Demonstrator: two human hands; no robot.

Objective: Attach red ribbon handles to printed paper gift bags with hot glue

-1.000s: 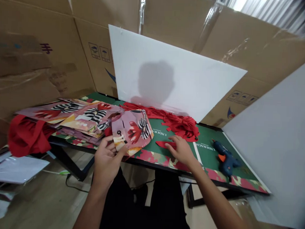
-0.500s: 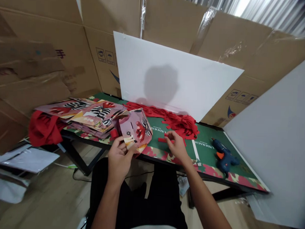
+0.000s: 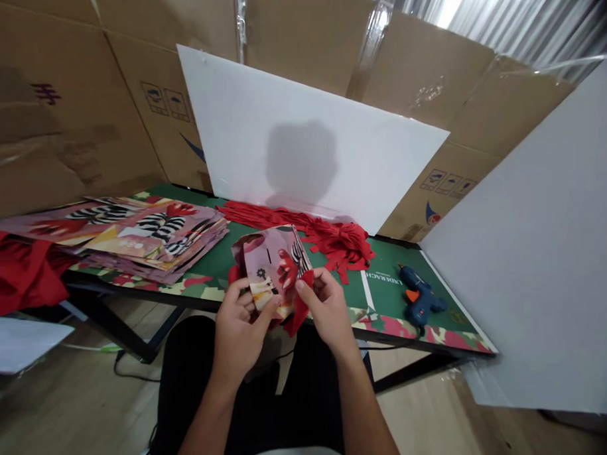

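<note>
My left hand (image 3: 243,318) grips a pink printed paper bag (image 3: 270,256) by its lower edge, thumb on the front. The bag carries a red and black-striped picture and a small dark slit. At its right side my right hand (image 3: 328,308) pinches a red ribbon (image 3: 301,307), which hangs down against the bag's edge. More red shows at the bag's left side, partly behind my left fingers. Beyond the bag lies a pile of red ribbons (image 3: 345,242), spread along the back of the table.
Flat printed bags (image 3: 158,242) are stacked at the left, with red ribbon loops (image 3: 23,271) hanging off the table edge. A blue glue gun (image 3: 420,301) lies on the green table (image 3: 388,297) at the right. A white board (image 3: 306,141) leans against cardboard walls (image 3: 428,66).
My right hand has come from the table to the bag's right side, bringing a red ribbon. The bag stays in my left hand. The view has shifted right.
</note>
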